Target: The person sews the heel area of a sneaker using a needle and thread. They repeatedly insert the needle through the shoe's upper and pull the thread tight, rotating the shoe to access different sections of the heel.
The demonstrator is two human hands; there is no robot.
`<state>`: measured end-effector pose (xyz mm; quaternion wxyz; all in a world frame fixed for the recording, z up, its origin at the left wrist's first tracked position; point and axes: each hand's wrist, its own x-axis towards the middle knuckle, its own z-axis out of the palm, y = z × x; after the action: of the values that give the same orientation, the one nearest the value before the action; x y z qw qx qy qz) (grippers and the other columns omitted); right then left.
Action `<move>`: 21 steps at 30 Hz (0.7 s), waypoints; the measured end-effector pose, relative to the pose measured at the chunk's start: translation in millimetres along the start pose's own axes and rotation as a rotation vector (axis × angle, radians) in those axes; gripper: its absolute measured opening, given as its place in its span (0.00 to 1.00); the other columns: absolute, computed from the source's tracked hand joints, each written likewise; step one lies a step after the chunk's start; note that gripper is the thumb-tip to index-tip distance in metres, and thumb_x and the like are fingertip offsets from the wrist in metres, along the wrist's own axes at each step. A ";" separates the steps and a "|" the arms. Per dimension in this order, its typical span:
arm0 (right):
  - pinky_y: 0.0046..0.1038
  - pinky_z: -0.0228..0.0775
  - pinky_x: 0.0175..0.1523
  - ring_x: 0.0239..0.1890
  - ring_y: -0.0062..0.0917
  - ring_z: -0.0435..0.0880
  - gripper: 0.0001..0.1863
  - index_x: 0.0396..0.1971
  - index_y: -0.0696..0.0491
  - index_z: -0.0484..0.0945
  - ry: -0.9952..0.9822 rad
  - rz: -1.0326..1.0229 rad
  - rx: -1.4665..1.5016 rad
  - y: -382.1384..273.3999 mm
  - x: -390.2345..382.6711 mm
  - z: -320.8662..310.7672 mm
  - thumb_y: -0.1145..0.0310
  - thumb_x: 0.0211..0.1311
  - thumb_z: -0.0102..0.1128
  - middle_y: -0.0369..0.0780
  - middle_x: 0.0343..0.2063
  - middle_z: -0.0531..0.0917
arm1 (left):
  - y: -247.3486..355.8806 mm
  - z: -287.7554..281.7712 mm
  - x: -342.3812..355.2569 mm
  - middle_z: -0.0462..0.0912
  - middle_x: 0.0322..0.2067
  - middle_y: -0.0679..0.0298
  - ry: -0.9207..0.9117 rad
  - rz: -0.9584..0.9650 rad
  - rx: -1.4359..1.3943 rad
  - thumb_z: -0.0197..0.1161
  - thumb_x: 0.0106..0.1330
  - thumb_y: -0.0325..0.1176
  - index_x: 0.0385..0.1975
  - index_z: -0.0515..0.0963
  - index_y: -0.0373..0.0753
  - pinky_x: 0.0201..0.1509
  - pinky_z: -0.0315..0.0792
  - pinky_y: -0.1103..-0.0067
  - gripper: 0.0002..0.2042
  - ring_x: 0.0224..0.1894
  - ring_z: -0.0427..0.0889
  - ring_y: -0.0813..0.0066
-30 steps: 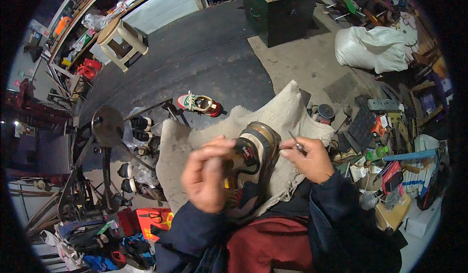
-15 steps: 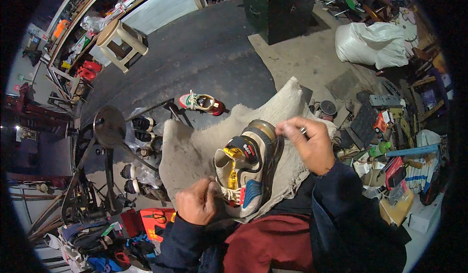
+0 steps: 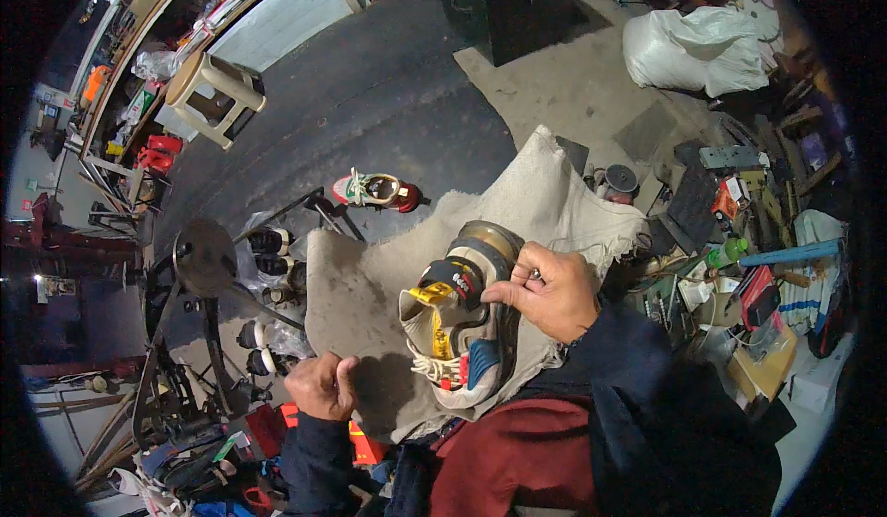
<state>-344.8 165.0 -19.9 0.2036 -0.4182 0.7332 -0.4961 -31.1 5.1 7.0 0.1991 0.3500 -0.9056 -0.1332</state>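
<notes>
A beige sneaker (image 3: 480, 355) with yellow lining, a black heel piece, a blue side patch and pale laces rests on a grey cloth (image 3: 356, 304) across my lap. Beyond its heel shows a shiny brownish rounded end (image 3: 492, 236). My right hand (image 3: 552, 293) is closed at the shoe's right side, its thumb near the heel piece. A small metallic bit shows at its fingers; I cannot tell whether it is a ring or a tool. My left hand (image 3: 321, 386) is closed to the left of the shoe, apart from it; anything in its fingers is hidden.
A red and beige sneaker (image 3: 376, 190) lies on the floor beyond the cloth. At left stands a metal frame with a round disc (image 3: 203, 256), near several shoes. Tools and scraps crowd the right, below a white sack (image 3: 693, 53). A green chest (image 3: 510, 11) and a stool (image 3: 217, 97) stand farther off.
My left hand has moved left and down, away from the laces. My right hand has come down and left, closer to the shoe. The whole view has shifted slightly.
</notes>
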 end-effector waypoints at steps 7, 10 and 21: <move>0.22 0.65 0.25 0.18 0.15 0.72 0.22 0.24 0.54 0.75 -0.097 -0.006 0.002 3.8 1.3 -3.2 0.61 0.49 0.85 0.34 0.16 0.78 | 69.0 16.3 10.6 0.77 0.24 0.65 0.490 -0.273 -1.302 0.48 0.82 0.45 0.33 0.74 0.41 0.53 0.72 0.59 0.17 0.36 0.84 0.56; 0.25 0.66 0.24 0.17 0.18 0.74 0.22 0.23 0.53 0.75 -0.053 -0.008 0.075 4.6 2.9 -1.9 0.60 0.49 0.85 0.37 0.15 0.78 | 103.6 20.1 21.6 0.74 0.23 0.66 0.320 -0.110 -1.743 0.46 0.82 0.48 0.36 0.70 0.44 0.63 0.69 0.47 0.16 0.36 0.83 0.56; 0.28 0.66 0.22 0.17 0.22 0.77 0.23 0.21 0.54 0.76 -0.081 0.127 0.001 0.0 3.9 9.6 0.58 0.47 0.86 0.39 0.16 0.80 | 85.9 36.7 -20.6 0.57 0.11 0.71 0.155 -0.786 -1.527 0.50 0.79 0.47 0.27 0.64 0.46 0.39 0.78 0.61 0.17 0.14 0.57 0.76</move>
<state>-340.1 156.4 -23.5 0.2644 -0.3904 0.7493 -0.4650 -83.7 84.8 1.7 0.3805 0.4166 -0.3650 -0.7406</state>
